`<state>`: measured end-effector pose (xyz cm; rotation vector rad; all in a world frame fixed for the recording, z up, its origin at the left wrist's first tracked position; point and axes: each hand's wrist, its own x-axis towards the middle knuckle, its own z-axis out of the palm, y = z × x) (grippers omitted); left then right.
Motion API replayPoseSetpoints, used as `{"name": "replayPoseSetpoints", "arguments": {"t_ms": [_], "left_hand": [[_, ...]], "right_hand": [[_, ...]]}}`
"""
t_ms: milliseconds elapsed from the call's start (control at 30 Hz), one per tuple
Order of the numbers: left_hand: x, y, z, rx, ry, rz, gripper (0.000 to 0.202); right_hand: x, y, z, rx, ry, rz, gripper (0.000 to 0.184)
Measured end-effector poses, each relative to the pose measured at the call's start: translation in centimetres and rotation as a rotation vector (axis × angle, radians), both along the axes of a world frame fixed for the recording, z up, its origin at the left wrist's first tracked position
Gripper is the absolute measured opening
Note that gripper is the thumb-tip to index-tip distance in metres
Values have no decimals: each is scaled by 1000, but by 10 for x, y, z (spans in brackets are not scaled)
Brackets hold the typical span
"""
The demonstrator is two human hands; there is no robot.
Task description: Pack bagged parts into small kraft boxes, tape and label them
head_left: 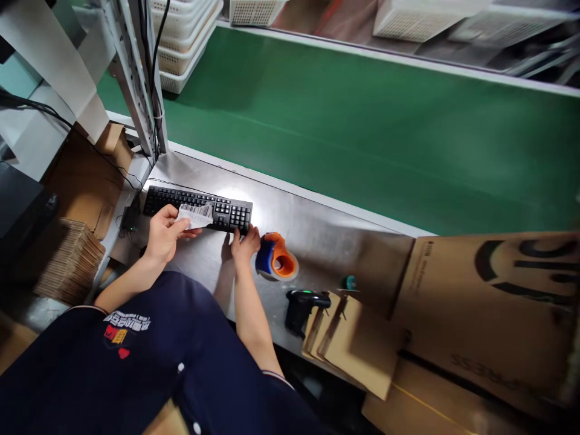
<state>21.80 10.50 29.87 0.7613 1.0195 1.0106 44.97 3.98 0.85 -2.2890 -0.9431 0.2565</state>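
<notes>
My left hand [166, 235] pinches a crumpled white barcode label [196, 214] between thumb and fingers, above a black keyboard [181, 197]. The label covers part of the keys. At the keyboard's front right corner, by the number pad, rests my right hand [245, 244]; its fingers are apart and touch the keys or edge, and I cannot tell which. Just right of that hand, an orange and blue tape dispenser [277, 258] lies on the metal bench [312, 217]. A black handheld scanner [302, 308] with a green light stands farther right.
Flat cardboard pieces [357, 338] and large cardboard boxes [489, 314] occupy the right side. Beyond the bench runs a green conveyor belt [362, 133]. White baskets [181, 48] are stacked beside a metal post [136, 78] with cables. Folded cartons [70, 260] stand at left.
</notes>
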Motion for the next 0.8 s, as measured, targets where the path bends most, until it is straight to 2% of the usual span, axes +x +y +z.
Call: {"name": "replayPoseSetpoints", "arguments": {"t_ms": [167,267,400,633,800], "left_hand": [[-1,0,2,34,25,16,54],[-2,1,3,39,42,39,55],[-2,2,3,37,46,35,53],[-1,3,0,36,45,7,54],[0,4,0,15,31,17,52]], "right_hand": [[-17,-7,3,5,-86,117,50],[-20,-8,4,-38,-97,103,47],[-12,-4,7,-58,-90,45,44],[1,15,15,-39,-147,108,45],[1,25,17,-110,-117,132,43]]}}
